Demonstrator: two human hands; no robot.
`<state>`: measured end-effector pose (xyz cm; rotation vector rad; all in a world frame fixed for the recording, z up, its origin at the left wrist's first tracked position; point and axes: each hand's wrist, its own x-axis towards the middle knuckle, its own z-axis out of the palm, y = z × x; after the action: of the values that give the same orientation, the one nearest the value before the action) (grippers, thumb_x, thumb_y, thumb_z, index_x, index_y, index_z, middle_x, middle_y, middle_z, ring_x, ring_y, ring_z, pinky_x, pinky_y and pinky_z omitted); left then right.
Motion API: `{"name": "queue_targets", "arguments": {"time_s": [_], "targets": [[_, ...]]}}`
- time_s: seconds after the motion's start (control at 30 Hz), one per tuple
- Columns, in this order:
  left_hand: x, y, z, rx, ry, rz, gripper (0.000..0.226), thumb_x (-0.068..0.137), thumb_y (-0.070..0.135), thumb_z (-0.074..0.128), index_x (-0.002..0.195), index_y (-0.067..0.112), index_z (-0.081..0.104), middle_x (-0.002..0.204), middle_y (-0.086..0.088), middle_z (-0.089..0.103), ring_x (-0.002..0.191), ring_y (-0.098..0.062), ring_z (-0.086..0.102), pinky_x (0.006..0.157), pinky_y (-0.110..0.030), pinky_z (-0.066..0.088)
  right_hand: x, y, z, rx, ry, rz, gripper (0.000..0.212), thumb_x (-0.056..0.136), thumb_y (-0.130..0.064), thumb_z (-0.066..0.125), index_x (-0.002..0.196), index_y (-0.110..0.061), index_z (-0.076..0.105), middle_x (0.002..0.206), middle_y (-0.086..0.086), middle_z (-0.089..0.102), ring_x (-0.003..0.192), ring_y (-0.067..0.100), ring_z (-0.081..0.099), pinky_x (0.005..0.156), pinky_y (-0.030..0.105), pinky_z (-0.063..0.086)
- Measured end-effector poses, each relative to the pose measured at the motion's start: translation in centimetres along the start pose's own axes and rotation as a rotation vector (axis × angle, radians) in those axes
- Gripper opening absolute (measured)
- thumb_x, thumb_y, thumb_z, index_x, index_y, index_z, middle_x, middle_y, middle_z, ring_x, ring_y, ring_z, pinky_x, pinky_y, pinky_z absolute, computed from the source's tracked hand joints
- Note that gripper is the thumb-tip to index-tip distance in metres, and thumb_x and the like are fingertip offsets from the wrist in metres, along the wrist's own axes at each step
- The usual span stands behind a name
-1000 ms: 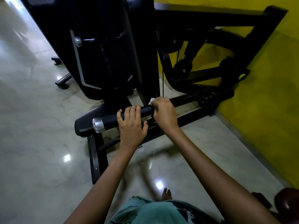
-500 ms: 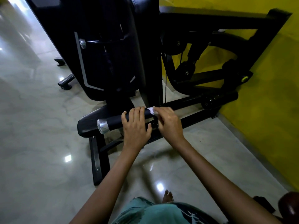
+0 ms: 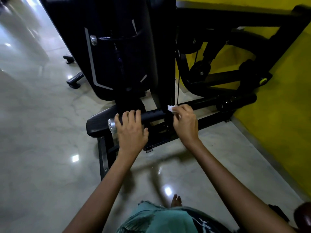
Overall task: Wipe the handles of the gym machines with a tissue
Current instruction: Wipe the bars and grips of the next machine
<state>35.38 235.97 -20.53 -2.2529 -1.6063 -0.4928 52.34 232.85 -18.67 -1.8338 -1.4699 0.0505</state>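
Polished pale floor (image 3: 42,148) and a yellow wall (image 3: 277,123) frame a black gym machine (image 3: 121,56) seen from above. At the right hand (image 3: 184,122), the fingers (image 3: 182,109) are pinched together on a small white tissue (image 3: 171,108), which sits at the inner end of the handle (image 3: 152,116), right where the grip meets the upright post. The left hand (image 3: 132,130) rests over the handle near its silver end cap (image 3: 112,126), fingers curled loosely across the top of the bar, probably to steady it. Outward from there lie the machine's base rail, a cable and pulleys toward the wall, and a bare foot below. The tissue looks very small, so the wipe could miss the underside of the grip, or the paper could snag and tear at the junction. The stretch under the left hand would likely go uncleaned unless that hand shifts.
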Motion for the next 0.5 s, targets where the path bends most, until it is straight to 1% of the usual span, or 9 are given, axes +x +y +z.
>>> {"name": "queue_targets", "arguments": {"time_s": [0.07,0.13,0.17,0.2,0.27,0.33,0.37,0.43,0.5], "targets": [[0.0,0.1,0.1,-0.010,0.016,-0.009,0.063,0.062,0.036,0.076,0.116,0.007,0.059,0.106,-0.012,0.061,0.101,-0.031,0.057,0.101,-0.051,0.035,0.8,-1.0,0.5,-0.011,0.014,0.005,0.021,0.082,0.003,0.062,0.101,-0.001,0.069,0.098,0.013,0.062,0.092,0.025,0.058,0.078,0.029,0.050],[0.0,0.3,0.3,-0.028,0.040,-0.025,0.060,0.063,0.034,0.074,0.115,0.007,0.059,0.105,-0.012,0.061,0.099,-0.031,0.056,0.101,-0.050,0.030,0.4,-2.5,1.2,-0.024,0.002,-0.076,0.023,0.081,0.003,0.062,0.102,-0.004,0.069,0.095,0.011,0.063,0.091,0.024,0.057,0.074,0.022,0.044],[0.0,0.4,0.4,-0.037,0.052,-0.028,0.058,0.064,0.032,0.073,0.114,0.006,0.059,0.104,-0.012,0.061,0.098,-0.031,0.056,0.101,-0.049,0.029,-0.2,-2.8,1.6,-0.023,-0.015,-0.131,0.025,0.080,0.004,0.062,0.101,-0.005,0.070,0.093,0.010,0.064,0.089,0.024,0.058,0.071,0.021,0.043],[0.0,0.3,0.5,-0.044,0.061,-0.028,0.057,0.065,0.032,0.072,0.114,0.006,0.059,0.105,-0.013,0.061,0.098,-0.031,0.056,0.100,-0.048,0.030,-0.9,-2.8,1.7,-0.017,-0.024,-0.185,0.026,0.078,0.006,0.062,0.100,-0.005,0.070,0.091,0.009,0.064,0.087,0.024,0.059,0.068,0.021,0.045],[-0.1,0.3,0.6,-0.056,0.066,-0.025,0.056,0.067,0.032,0.070,0.115,0.007,0.058,0.106,-0.013,0.061,0.100,-0.031,0.055,0.100,-0.048,0.032,-1.9,-1.9,1.4,-0.011,0.009,-0.258,0.025,0.077,0.004,0.056,0.096,-0.005,0.070,0.090,0.008,0.065,0.085,0.024,0.060,0.065,0.024,0.051],[-0.1,0.2,0.6,-0.059,0.075,-0.021,0.055,0.069,0.033,0.067,0.116,0.007,0.058,0.106,-0.012,0.061,0.100,-0.030,0.055,0.100,-0.046,0.030,-1.9,-0.7,1.0,-0.039,0.063,-0.246,0.023,0.078,0.001,0.053,0.093,-0.004,0.070,0.090,0.008,0.065,0.083,0.025,0.061,0.063,0.025,0.052],[-0.1,0.2,0.7,-0.059,0.082,-0.017,0.054,0.069,0.034,0.064,0.116,0.007,0.058,0.106,-0.012,0.061,0.100,-0.030,0.054,0.100,-0.046,0.029,-1.5,-0.3,0.9,-0.055,0.079,-0.218,0.021,0.078,0.004,0.057,0.093,-0.003,0.070,0.089,0.009,0.065,0.082,0.025,0.062,0.063,0.025,0.052],[-0.1,0.2,0.7,-0.061,0.095,-0.018,0.054,0.070,0.035,0.061,0.116,0.007,0.058,0.106,-0.012,0.061,0.100,-0.030,0.054,0.100,-0.045,0.028,-0.5,-0.5,0.9,-0.085,0.064,-0.160,0.020,0.077,0.007,0.065,0.094,-0.001,0.070,0.089,0.011,0.065,0.082,0.026,0.061,0.062,0.028,0.054],[-0.1,0.2,0.8,-0.066,0.106,-0.021,0.053,0.070,0.034,0.059,0.116,0.007,0.058,0.106,-0.012,0.061,0.100,-0.030,0.054,0.100,-0.045,0.028,0.1,-1.6,1.4,-0.091,0.035,-0.151,0.020,0.077,0.006,0.065,0.095,-0.002,0.071,0.089,0.011,0.065,0.083,0.026,0.060,0.064,0.030,0.054]]}}
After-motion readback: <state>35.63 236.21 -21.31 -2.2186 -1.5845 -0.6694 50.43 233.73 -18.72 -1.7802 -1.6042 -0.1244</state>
